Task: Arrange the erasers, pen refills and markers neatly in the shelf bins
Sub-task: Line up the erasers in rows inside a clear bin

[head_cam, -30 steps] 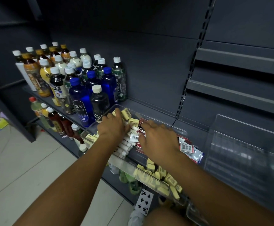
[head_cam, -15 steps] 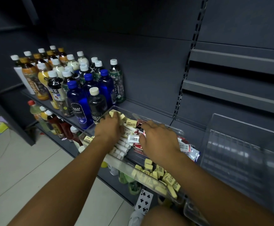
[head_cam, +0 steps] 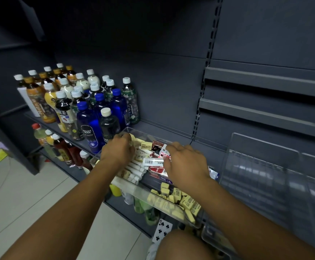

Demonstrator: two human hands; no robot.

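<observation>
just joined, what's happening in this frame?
A person has both hands in a clear shelf bin. The left hand is over the white markers and some yellow erasers; the right hand rests on red refill packets. Whether either grips anything is hidden. An eraser pile lies at the bin's near end. A second clear bin stands to the right.

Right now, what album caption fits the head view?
Left hand and right hand reach into a clear plastic bin of white markers and yellow erasers.
</observation>
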